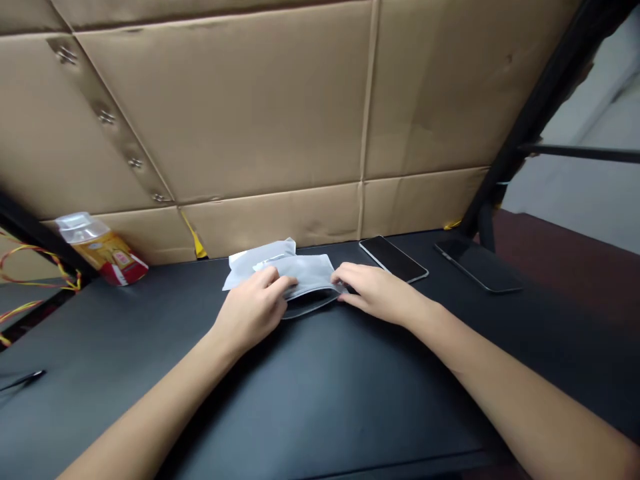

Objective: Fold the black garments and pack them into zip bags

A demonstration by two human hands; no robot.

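Note:
A frosted, see-through bag (310,270) lies on the black table with its mouth gaping toward me. My left hand (257,303) is closed on the left edge of that mouth, its fingers bent over the plastic. At the right corner of the mouth, my right hand (373,290) pinches the bag between thumb and fingers. A second whitish bag (243,267) lies behind and to the left, partly under the first. Whether anything is inside either bag cannot be made out.
Two dark phones, one (395,259) beyond my right hand and another (477,267) farther right, lie on the black table (310,400). A red-yellow bottle (107,250) leans at the back left. A black pen (25,380) lies left. Cardboard (270,107) walls the back.

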